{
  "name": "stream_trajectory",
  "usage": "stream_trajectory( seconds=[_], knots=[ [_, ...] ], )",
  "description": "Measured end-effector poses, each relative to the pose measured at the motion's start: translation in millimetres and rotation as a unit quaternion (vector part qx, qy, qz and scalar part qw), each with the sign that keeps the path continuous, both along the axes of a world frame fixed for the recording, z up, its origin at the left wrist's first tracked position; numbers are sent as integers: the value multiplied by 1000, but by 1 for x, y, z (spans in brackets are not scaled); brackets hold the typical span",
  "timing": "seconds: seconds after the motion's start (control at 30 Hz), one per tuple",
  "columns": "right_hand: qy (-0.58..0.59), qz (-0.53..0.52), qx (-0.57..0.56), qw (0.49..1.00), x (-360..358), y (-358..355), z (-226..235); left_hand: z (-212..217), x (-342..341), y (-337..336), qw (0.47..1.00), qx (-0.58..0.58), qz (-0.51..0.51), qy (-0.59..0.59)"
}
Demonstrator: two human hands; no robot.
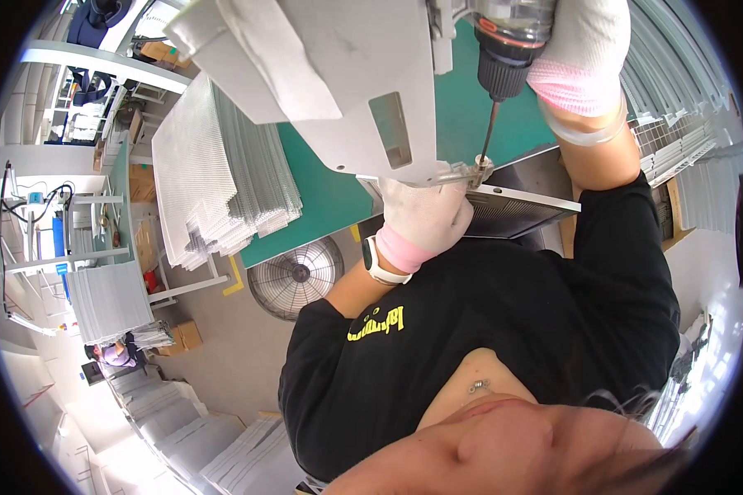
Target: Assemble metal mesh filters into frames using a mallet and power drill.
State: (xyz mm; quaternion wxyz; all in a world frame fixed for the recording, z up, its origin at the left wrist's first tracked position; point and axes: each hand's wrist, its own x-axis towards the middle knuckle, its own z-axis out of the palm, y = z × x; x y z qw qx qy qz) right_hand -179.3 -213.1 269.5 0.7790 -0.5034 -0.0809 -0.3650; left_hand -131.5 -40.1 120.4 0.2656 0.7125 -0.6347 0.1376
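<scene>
My right hand (584,51), in a white glove with a pink cuff, is closed on an electric screwdriver (505,66) at the upper right. Its long bit points down to a small metal fitting (479,172) at the lower tip of a pale grey machine housing (347,91). Just below that tip, my left hand (425,216), gloved the same way, has its fingers curled at the edge of a dark mesh panel (516,213) with a light frame. The panel slants in front of my chest. The housing covers part of the work area, and the left fingertips are hidden.
Under the machine lies a green tabletop (330,194). A tall stack of mesh sheets (223,173) stands at its left side. On the floor is a round fan (297,276). Metal strips (677,91) fill the right side. A person (115,353) is far off at left.
</scene>
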Motion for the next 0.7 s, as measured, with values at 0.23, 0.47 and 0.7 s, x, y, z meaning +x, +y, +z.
stream_trajectory(
  seconds=[0.23,0.47,0.7],
  knots=[
    [-105,124,25,986,18,-15,-5,2,2,1,999,37,1,-8],
    [-59,221,-133,964,5,-24,-56,-6,1,-4,995,-26,-68,71],
    [-27,115,88,989,-13,-17,-107,-3,0,-15,986,-48,-129,99]
  ],
)
